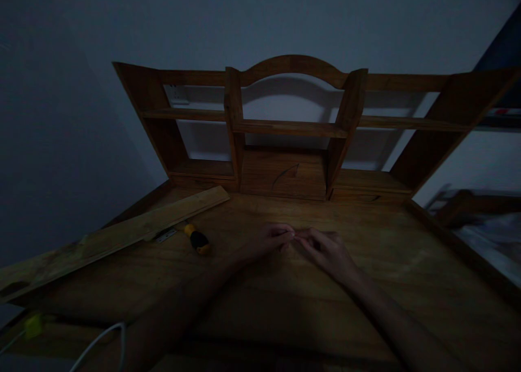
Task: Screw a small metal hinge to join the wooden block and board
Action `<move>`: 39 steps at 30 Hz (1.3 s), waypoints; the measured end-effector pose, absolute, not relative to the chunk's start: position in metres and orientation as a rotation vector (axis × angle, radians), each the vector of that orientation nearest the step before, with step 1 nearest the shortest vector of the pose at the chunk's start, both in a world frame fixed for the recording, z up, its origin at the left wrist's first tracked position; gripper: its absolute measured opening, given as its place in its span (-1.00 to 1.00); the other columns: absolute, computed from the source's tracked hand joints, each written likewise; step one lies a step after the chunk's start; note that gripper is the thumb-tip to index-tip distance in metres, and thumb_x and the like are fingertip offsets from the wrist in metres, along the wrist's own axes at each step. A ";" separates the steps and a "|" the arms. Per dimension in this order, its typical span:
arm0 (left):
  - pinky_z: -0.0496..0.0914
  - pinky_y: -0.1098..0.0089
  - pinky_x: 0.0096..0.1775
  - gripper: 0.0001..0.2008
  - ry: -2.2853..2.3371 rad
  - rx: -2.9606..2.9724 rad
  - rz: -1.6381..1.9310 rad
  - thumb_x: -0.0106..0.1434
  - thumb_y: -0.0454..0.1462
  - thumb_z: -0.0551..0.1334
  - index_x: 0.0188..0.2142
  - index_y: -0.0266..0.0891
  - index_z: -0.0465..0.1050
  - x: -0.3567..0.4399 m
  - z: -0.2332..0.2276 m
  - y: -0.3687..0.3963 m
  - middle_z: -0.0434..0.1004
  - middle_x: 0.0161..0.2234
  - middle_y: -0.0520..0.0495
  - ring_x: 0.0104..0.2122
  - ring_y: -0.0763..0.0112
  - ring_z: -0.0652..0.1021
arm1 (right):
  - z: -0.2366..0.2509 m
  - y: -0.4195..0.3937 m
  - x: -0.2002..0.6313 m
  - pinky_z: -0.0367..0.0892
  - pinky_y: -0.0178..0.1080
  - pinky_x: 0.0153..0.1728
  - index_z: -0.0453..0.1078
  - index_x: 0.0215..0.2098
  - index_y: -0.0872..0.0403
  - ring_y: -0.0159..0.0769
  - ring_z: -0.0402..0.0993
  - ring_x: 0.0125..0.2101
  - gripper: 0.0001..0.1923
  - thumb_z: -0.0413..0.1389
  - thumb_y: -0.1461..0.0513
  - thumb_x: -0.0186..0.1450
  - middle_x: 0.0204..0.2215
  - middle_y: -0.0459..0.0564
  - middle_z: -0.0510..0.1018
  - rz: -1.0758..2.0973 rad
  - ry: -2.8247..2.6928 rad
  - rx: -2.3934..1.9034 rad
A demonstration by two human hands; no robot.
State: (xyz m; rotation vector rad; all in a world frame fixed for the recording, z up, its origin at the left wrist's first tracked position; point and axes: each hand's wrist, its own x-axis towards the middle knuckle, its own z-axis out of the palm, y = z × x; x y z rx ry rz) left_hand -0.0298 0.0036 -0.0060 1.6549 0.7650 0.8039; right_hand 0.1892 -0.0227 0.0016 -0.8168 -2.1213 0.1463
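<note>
My left hand (277,238) and my right hand (323,248) meet fingertip to fingertip above the middle of the wooden desk (378,236). Both are closed in a pinch. Something tiny and reddish shows between the fingertips, too small and dark to name. To the left of my left hand lies a screwdriver (198,239) with a black and yellow handle, its tip toward a long wooden board (163,216).
The board runs slantwise across the desk's left side. A small flat piece (166,235) lies by its edge. Behind stands a wooden shelf unit (287,127). A white cable (101,337) and a yellow object (34,325) are at the lower left.
</note>
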 end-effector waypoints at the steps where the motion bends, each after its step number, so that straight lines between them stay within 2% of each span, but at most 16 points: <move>1: 0.16 0.46 -0.41 -0.56 0.756 1.656 0.805 0.34 0.08 0.21 -0.35 -0.27 0.43 -0.030 -0.006 0.004 0.31 -0.55 0.10 -0.52 0.51 0.30 | 0.002 -0.023 0.189 0.24 -0.38 -0.50 0.52 -0.22 0.09 -0.48 0.38 -0.61 -0.88 0.15 0.24 0.43 -0.57 -0.17 0.48 0.148 -2.125 -0.819; 5: 0.16 0.46 -0.41 -0.57 0.754 1.662 0.789 0.35 0.08 0.20 -0.31 -0.27 0.45 -0.030 -0.005 0.004 0.32 -0.54 0.10 -0.51 0.51 0.31 | 0.001 -0.023 0.190 0.24 -0.39 -0.50 0.51 -0.20 0.09 -0.49 0.38 -0.60 -0.88 0.14 0.24 0.44 -0.57 -0.18 0.46 0.157 -2.132 -0.839; 10: 0.16 0.46 -0.43 -0.56 0.770 1.655 0.808 0.34 0.08 0.21 -0.33 -0.27 0.45 -0.031 -0.004 0.004 0.31 -0.55 0.10 -0.52 0.51 0.31 | -0.005 -0.021 0.191 0.30 -0.39 -0.47 0.51 -0.12 0.04 -0.47 0.47 -0.55 -0.87 0.12 0.21 0.46 -0.49 -0.16 0.56 0.221 -2.154 -0.858; 14: 0.17 0.45 -0.41 -0.58 0.759 1.662 0.811 0.37 0.06 0.20 -0.34 -0.27 0.43 -0.033 -0.007 0.005 0.32 -0.52 0.08 -0.50 0.51 0.32 | -0.005 -0.020 0.190 0.42 -0.36 -0.36 0.44 0.10 0.00 -0.40 0.61 -0.43 -0.74 0.11 0.22 0.47 -0.25 -0.08 0.69 0.251 -2.160 -0.859; 16: 0.18 0.45 -0.40 -0.58 0.746 1.683 0.805 0.38 0.05 0.20 -0.36 -0.27 0.43 -0.034 -0.008 0.006 0.33 -0.50 0.08 -0.49 0.51 0.32 | -0.004 -0.020 0.190 0.47 -0.32 -0.24 0.44 0.10 -0.03 -0.35 0.66 -0.31 -0.75 0.09 0.24 0.48 -0.13 -0.06 0.70 0.263 -2.184 -0.838; 18: 0.18 0.45 -0.40 -0.58 0.729 1.685 0.806 0.38 0.05 0.20 -0.37 -0.27 0.42 -0.034 -0.007 0.007 0.32 -0.51 0.08 -0.49 0.51 0.32 | -0.003 -0.020 0.190 0.48 -0.31 -0.16 0.46 0.04 -0.04 -0.33 0.67 -0.23 -0.79 0.07 0.26 0.48 -0.10 -0.07 0.70 0.281 -2.204 -0.810; 26: 0.15 0.45 -0.43 -0.58 0.753 1.617 0.817 0.32 0.07 0.24 -0.32 -0.27 0.44 -0.031 -0.009 0.006 0.31 -0.55 0.10 -0.54 0.51 0.29 | -0.005 -0.019 0.191 0.48 -0.32 -0.26 0.48 -0.08 0.00 -0.33 0.67 -0.31 -0.88 0.11 0.27 0.46 -0.20 -0.08 0.71 0.235 -2.170 -0.804; 31: 0.17 0.46 -0.42 -0.58 0.763 1.619 0.798 0.33 0.07 0.24 -0.27 -0.27 0.46 -0.033 -0.014 0.008 0.34 -0.51 0.08 -0.52 0.51 0.32 | -0.002 -0.022 0.191 0.40 -0.35 -0.40 0.48 -0.16 0.03 -0.38 0.60 -0.46 -0.91 0.11 0.26 0.45 -0.36 -0.09 0.68 0.182 -2.173 -0.826; 39: 0.17 0.46 -0.40 -0.58 0.764 1.661 0.788 0.36 0.06 0.21 -0.28 -0.29 0.47 -0.033 -0.010 0.006 0.34 -0.50 0.07 -0.50 0.51 0.32 | -0.005 -0.022 0.191 0.31 -0.35 -0.46 0.46 -0.25 0.05 -0.41 0.51 -0.54 -0.84 0.08 0.24 0.47 -0.48 -0.10 0.60 0.117 -2.182 -0.839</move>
